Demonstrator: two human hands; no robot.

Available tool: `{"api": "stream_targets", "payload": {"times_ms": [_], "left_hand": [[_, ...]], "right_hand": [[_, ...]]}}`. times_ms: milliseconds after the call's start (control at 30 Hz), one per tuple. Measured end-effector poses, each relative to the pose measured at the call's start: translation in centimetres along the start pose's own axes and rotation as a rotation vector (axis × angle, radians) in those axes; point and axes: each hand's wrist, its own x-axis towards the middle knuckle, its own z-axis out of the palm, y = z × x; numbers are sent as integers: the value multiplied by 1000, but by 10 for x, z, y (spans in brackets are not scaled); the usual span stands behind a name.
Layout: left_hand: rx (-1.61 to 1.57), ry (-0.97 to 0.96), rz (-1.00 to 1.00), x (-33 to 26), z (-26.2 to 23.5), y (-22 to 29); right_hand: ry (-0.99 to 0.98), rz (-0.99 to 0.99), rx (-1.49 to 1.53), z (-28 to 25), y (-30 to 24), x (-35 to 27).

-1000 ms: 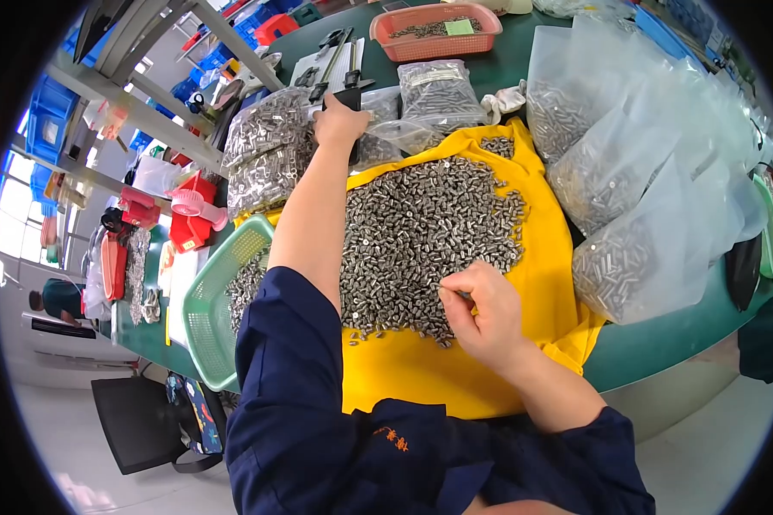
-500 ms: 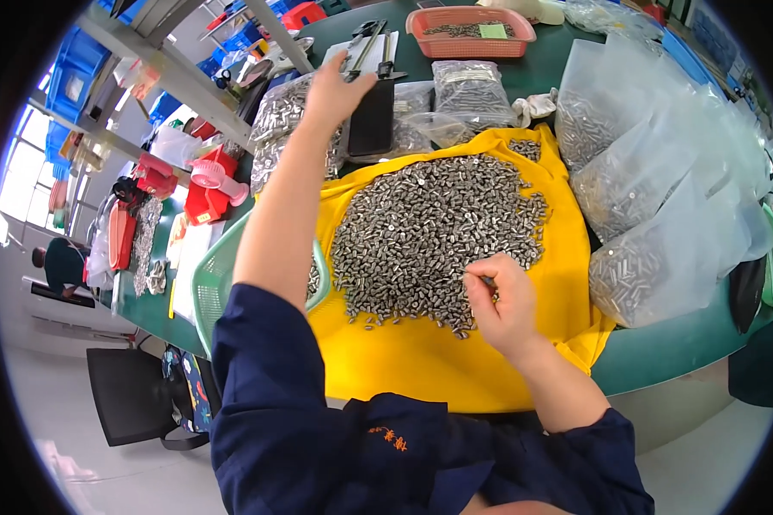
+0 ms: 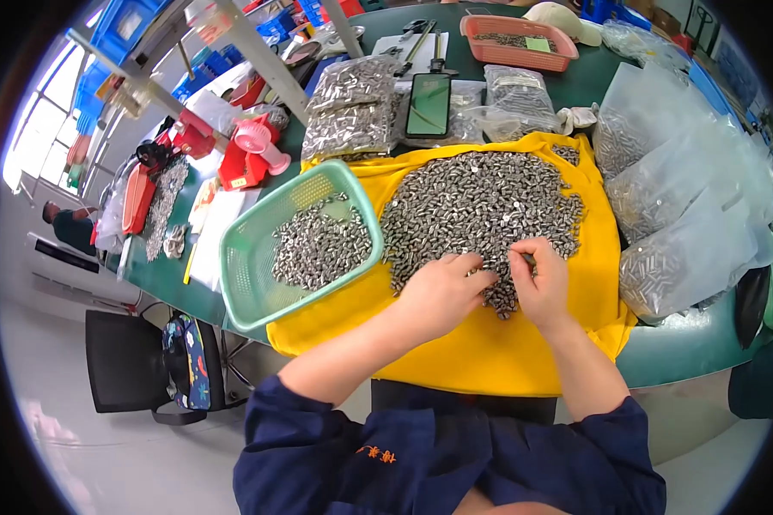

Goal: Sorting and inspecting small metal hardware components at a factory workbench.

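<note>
Big round dark-green worktable in front of me, w/ a bright yellow cloth spread over its near edge. On the cloth, centre-right: a wide heap of small silver metal cylinder parts. Right of it, clear plastic bags of the same parts, piled against each other. Left of the heap, a mint-green plastic mesh basket sits half on the cloth, tilted a bit, w/ more parts inside. Beyond the heap: a black smartphone w/ green screen lying on smaller bags, & a salmon-pink tray further back.

My left hand rests on the heap's near edge, fingers curled down into the parts; can't tell if it's gripping any. My right hand is just beside it, fingertips pinched on parts at the same edge.
</note>
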Motion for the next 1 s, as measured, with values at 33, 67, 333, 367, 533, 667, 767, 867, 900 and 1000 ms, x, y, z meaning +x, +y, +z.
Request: {"api": "stream_targets", "payload": {"times_ms": [33, 67, 333, 367, 533, 667, 767, 867, 900, 1000], "left_hand": [[72, 32, -41, 3, 11, 2], [62, 10, -78, 3, 17, 4], [-50, 62, -77, -6, 39, 0], [-51, 43, -92, -5, 41, -3], [-101, 81, -155, 2, 40, -8], [-109, 95, -100, 2, 41, -10], [-97, 50, -111, 4, 37, -9], [-389, 227, -241, 14, 28, -17], [-597, 188, -401, 15, 27, -18], [-1178, 185, -592, 22, 21, -29]], "right_hand": [[-3, -5, -5, 1, 2, -1], [-21, 40, 21, 3, 3, -2], [-98, 82, 66, 10, 1, -6], [-89, 41, 39, 12, 4, -7], [-102, 26, 26, 13, 8, -7], [-113, 50, 25, 12, 8, -6], [-117, 49, 14, 9, 8, -5], [-113, 67, -1, 7, 3, -3], [-119, 72, -2, 7, 5, -5], [-83, 80, 74, 8, 6, -4]]}}
